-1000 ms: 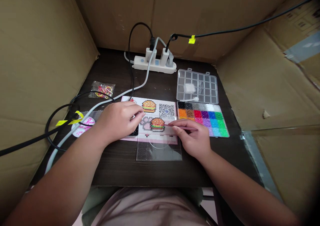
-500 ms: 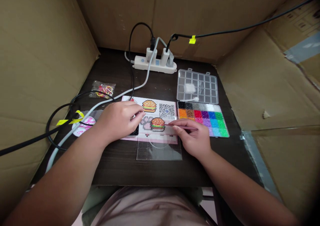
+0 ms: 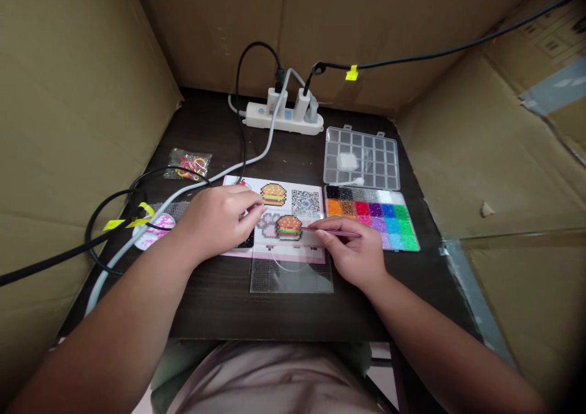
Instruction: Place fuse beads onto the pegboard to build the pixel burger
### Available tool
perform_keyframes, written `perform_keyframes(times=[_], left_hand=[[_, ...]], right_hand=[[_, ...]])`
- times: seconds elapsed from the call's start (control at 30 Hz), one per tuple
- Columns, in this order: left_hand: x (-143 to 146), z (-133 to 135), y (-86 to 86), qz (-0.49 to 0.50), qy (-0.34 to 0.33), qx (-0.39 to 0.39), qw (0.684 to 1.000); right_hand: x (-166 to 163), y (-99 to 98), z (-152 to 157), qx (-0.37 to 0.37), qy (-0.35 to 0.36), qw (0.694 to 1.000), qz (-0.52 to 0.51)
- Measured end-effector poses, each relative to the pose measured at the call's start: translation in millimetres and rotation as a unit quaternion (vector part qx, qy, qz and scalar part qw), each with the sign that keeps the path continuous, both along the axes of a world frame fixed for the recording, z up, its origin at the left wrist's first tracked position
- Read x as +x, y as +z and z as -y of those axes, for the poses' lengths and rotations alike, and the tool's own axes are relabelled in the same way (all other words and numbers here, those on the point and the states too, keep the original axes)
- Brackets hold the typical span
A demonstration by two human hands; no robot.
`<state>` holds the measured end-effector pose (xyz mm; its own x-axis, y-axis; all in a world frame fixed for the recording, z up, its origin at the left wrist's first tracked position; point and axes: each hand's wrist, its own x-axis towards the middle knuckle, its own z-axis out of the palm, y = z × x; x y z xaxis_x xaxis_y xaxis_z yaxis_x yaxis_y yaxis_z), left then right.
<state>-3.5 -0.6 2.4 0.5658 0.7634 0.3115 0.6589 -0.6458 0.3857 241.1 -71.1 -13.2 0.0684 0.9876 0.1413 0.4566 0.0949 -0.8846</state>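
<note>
My right hand (image 3: 354, 249) pinches pink tweezers (image 3: 336, 232), whose tips reach the right edge of a burger made of small beads (image 3: 289, 228). The bead burger sits on a clear pegboard (image 3: 293, 279) that overlaps a printed pattern sheet (image 3: 317, 195). On that sheet, a pixel burger picture (image 3: 273, 194) and a QR code show above the pegboard. My left hand (image 3: 222, 218) is closed over the sheet's left part, thumb and fingers together; whether anything small is between them is hidden. Beneath it, dark beads (image 3: 248, 242) peek out.
A sorted bead box (image 3: 373, 218) stands right, its clear lid (image 3: 361, 157) tipped back. Behind is a white power strip (image 3: 284, 119) with plugs. Cables cross the left side, near a pink-and-white round piece (image 3: 153, 232) and a small bag of coloured rings (image 3: 187, 165). Cardboard walls surround the table.
</note>
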Motion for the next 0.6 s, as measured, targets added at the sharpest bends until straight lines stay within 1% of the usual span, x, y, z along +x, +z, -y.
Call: perform_keyframes(times=[0.13,0.27,0.43,0.5,0.6], left_hand=[[-0.1,-0.1,-0.7,0.002,0.002,-0.002,1.000],[-0.5,-0.4,-0.6,0.000,0.001,-0.007,1.000],[-0.8,0.0,0.2,0.004,0.003,0.000,1.000],[-0.9,0.2,0.0,0.005,0.004,0.005,1.000],[-1.1,0.1,-1.0,0.006,0.001,0.015,1.000]], right_hand=[[-0.4,1.0,0.7,0.011,-0.011,1.000,-0.001],[6.3,8.6,5.6,0.051,-0.045,0.998,-0.015],[36.0,18.0,21.0,0.087,-0.140,0.986,0.001],[49.4,16.1,28.0,0.091,-0.165,0.982,0.022],[61.6,8.3,35.9,0.061,-0.169,0.983,0.033]])
